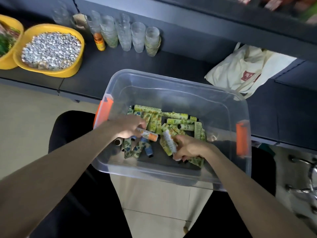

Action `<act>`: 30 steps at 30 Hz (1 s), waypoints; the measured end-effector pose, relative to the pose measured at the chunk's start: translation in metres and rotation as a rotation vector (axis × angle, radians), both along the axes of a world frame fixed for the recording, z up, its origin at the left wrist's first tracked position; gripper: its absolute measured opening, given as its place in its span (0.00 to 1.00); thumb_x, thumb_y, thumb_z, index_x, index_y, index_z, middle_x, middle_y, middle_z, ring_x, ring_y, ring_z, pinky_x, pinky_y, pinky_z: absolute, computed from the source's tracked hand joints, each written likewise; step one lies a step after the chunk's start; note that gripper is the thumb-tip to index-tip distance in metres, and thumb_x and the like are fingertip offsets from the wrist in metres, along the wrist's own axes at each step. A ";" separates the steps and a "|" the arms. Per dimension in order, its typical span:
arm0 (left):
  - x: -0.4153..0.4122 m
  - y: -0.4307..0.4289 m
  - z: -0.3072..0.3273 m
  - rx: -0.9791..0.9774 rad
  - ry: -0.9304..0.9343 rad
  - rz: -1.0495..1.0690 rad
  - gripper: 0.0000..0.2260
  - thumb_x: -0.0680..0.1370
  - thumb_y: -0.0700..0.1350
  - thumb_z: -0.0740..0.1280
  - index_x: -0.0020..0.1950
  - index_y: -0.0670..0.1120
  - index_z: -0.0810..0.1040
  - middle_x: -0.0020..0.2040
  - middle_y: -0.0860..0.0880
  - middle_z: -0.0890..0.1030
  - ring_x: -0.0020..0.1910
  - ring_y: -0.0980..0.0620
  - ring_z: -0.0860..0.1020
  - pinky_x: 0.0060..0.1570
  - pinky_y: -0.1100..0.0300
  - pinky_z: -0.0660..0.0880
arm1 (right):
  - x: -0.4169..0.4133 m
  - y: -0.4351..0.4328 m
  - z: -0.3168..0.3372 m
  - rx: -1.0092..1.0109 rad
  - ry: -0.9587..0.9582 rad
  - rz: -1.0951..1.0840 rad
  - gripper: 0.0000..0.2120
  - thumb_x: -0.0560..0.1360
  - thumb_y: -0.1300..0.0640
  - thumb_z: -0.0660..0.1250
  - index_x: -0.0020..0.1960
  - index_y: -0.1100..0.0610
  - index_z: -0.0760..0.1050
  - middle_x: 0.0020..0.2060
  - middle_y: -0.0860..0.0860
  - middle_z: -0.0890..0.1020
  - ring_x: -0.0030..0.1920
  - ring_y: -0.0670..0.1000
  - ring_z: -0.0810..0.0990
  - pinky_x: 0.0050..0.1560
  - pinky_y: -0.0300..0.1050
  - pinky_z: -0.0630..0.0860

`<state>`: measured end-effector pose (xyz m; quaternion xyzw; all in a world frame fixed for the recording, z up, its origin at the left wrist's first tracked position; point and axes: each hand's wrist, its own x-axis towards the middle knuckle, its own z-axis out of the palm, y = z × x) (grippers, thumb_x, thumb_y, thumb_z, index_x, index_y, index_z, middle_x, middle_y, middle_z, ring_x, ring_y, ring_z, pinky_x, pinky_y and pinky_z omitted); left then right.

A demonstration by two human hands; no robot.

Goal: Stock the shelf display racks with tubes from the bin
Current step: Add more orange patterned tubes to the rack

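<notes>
A clear plastic bin (171, 79) with orange latches rests on my lap and against the dark shelf edge. Several patterned tubes (176, 121), mostly yellow-green and some blue, lie loose on its floor. My left hand (128, 126) is inside the bin, closed on an orange-capped tube (149, 134) that points right. My right hand (190, 148) is also in the bin, gripping a white and yellow-green tube (169, 141) that sticks up toward the left.
On the dark shelf (137, 66) behind the bin stand stacked clear cups (137, 36), a small orange bottle (99, 42), two yellow tubs (51, 48) of small items and a cream cloth bag (245, 69). A metal rack (308, 177) sits at the right.
</notes>
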<state>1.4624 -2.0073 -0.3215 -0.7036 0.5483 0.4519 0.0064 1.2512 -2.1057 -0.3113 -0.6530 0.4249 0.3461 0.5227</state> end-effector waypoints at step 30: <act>-0.013 -0.176 0.290 -0.933 -0.083 0.162 0.06 0.69 0.42 0.74 0.43 0.45 0.80 0.37 0.47 0.80 0.36 0.51 0.75 0.40 0.62 0.69 | 0.011 -0.144 0.297 -0.920 -1.004 -0.527 0.05 0.71 0.54 0.73 0.43 0.52 0.78 0.23 0.44 0.78 0.20 0.40 0.74 0.21 0.34 0.68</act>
